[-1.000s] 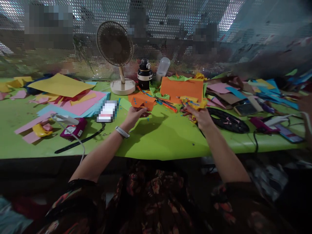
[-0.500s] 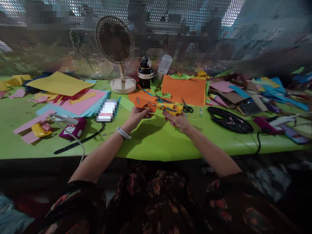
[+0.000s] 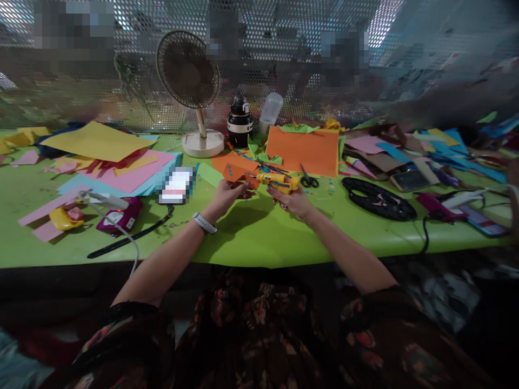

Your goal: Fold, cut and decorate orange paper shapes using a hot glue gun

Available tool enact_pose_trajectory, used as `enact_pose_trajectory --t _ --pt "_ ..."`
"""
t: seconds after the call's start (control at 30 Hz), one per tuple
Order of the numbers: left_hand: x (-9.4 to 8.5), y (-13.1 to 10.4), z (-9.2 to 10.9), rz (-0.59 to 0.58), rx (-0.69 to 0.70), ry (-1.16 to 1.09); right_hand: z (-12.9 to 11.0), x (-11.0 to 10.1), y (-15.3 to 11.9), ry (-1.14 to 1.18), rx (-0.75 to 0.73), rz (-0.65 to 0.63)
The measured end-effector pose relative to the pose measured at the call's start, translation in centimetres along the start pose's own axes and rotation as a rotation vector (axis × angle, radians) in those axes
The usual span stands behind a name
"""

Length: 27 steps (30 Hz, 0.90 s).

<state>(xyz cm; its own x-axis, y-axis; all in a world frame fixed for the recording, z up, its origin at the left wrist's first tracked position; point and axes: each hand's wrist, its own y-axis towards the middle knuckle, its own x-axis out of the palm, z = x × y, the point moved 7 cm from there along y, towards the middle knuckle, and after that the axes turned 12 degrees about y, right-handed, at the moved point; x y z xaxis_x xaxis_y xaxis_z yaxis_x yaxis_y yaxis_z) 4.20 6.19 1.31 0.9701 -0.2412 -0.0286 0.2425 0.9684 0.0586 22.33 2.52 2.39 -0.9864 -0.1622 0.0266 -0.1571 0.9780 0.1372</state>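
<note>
Fingers of my right hand (image 3: 294, 201) wrap round a yellow glue gun (image 3: 279, 182), its nozzle aimed left. My left hand (image 3: 227, 198) pinches an orange paper piece (image 3: 236, 174) dotted with small blue spots. The nozzle is at the right side of this paper; whether it touches cannot be made out. Both hands are above the green tabletop (image 3: 259, 237). Black-handled scissors (image 3: 310, 182) lie just beyond my right hand. A large orange sheet (image 3: 302, 151) is behind the glue gun.
A fan (image 3: 203, 143), a black bottle (image 3: 240, 127) and a clear container (image 3: 271, 111) stand at the back. Coloured paper (image 3: 97, 141) is piled left, beside a phone (image 3: 177, 185). A black palette-shaped tray (image 3: 379, 200) and more scraps (image 3: 368, 143) lie right.
The glue gun's nozzle has come slightly closer to the orange paper, and both hands keep their grips. The whole view has shifted a little.
</note>
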Motion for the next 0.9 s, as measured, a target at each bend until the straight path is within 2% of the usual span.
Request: enact_pose_trajectory --t 0.3,0.9 --pt "0.1 0.3 -0.4 -0.013 0.020 0.002 -0.4 0.1 -0.1 -0.002 -0.005 0.046" --pt "0.0 0.3 -0.5 -0.025 0.036 0.026 -1.0 0.2 -0.3 -0.051 -0.009 0.041"
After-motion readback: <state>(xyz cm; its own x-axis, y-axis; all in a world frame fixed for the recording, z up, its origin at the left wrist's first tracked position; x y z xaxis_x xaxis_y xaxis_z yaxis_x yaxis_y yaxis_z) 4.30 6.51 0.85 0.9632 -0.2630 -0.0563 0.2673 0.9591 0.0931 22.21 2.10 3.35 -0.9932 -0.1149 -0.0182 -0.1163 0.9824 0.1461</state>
